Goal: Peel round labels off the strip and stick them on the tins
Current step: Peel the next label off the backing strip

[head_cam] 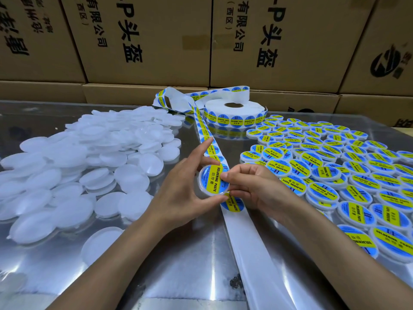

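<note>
Fingers (225,175) press a blue-yellow label (215,179) (reading "SOLDERING PASTE") onto a white tin (203,186).

Glossy reflective metal table (190,265); matt white plastic tins (67,166); glossy paper labels (357,186); matt cardboard boxes (156,41)

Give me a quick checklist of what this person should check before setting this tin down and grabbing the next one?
1. Label on the held tin covers the lid: ok, it sits inside the rim.
2. Label pressed flat: cannot tell; the right hand has its thumb on the label's edge, which hides that part.
3. Tin held firmly: ok, the left hand grips it around the rim.
4. Next label ready on the strip: ok, one lies just below the tin and more lead back to the roll.
5. Blank tins at hand: ok, a pile lies to the left.
6. Room among the labelled tins: cannot tell, they are packed closely.
</note>
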